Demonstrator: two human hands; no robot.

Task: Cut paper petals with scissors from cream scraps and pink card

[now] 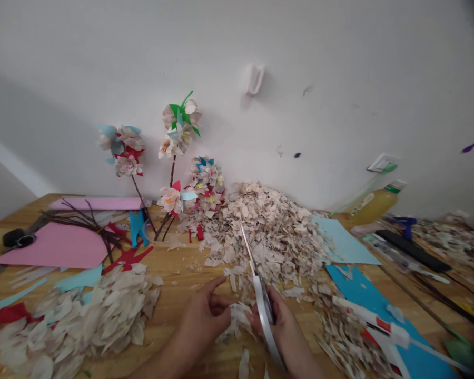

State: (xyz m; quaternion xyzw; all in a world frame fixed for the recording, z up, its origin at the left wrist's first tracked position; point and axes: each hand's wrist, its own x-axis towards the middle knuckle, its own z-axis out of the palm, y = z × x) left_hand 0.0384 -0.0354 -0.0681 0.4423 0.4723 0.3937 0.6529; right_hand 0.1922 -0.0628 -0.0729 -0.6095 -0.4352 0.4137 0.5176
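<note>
Pinching a crumpled, off-white papery petal (238,315) at six o'clock on my feed, my left hand (203,316) has a narrow grip. My right hand (280,321) is wrapped around long silver metal scissors (260,289), blades towards eleven, probably freeing its thumb to steady the petal. A beige, flaky scrap heap (272,226) sits at twelve; loose cream petals (120,310) lie at nine, presumably apart to prevent mixing.

Craft workspace — scissors (264,310), glue gun (398,335), pink paper (63,245), artificial flowers (128,165).
</note>
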